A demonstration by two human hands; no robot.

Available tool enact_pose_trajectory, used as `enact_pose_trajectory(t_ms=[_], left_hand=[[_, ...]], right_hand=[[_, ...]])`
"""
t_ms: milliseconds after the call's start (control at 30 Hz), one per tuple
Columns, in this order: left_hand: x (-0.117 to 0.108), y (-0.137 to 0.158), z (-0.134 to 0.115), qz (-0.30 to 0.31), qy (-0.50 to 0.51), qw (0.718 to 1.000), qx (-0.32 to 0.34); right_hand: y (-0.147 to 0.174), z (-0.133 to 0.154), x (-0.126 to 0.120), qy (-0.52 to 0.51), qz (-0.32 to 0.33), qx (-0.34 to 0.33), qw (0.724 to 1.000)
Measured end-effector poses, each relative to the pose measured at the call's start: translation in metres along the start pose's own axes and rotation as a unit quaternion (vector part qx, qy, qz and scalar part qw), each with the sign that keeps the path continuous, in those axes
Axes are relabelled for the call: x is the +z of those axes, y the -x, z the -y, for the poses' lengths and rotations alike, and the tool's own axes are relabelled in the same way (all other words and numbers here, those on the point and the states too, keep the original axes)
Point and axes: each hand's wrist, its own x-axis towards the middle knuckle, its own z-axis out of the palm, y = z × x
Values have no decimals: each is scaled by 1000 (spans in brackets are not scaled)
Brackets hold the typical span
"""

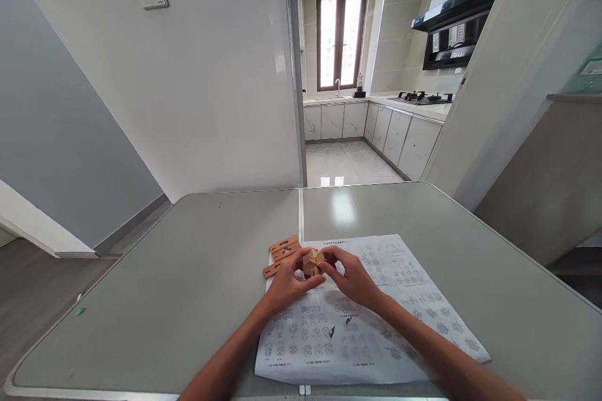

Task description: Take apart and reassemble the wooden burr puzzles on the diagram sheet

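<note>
wooden block cluster held in curled left hand, also pinched by right hand, printed sheet spread beneath, slotted wooden pieces laid nearby

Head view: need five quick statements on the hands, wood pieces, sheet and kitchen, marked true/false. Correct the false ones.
1. The left hand and right hand are both on the small wooden block cluster. True.
2. The printed sheet lies on the floor. False: it lies on the table, partly beneath the hands and forearms.
3. Flat slotted wooden pieces lie close to the left hand. True.
4. The flat slotted wooden pieces are bright blue. False: they are orange-brown.
5. The stove is left of the window in the picture. False: it is to the window's right.
</note>
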Motion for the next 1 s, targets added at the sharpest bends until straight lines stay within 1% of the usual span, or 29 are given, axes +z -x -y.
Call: enact_pose_trajectory(t_ms=[133, 267, 400, 567, 733, 867, 1000], left_hand=[[-2, -2, 2, 9, 48, 999, -14], [-6, -5, 1, 7, 47, 999, 13], [-5, -4, 0, 8, 55, 998, 11], [-4, -4, 1, 10, 21, 1000, -10], [-3, -7, 5, 9, 19, 1000, -22], [-2, -8, 9, 6, 46, 999, -23], [-2, -9, 13, -25, 69, 997, -30]], right_hand=[[-1, 3, -1, -52, -3, 25, 998], [-3, 3, 0, -99, 32, 48, 993], [-3, 4, -1, -80, 49, 37, 995], [-1, 10, -2, -34, 37, 19, 999], [1, 8, 1, -4, 26, 6, 1000], [0, -1, 3, -7, 21, 17, 1000], [-1, -7, 7, -45, 1, 40, 998]])
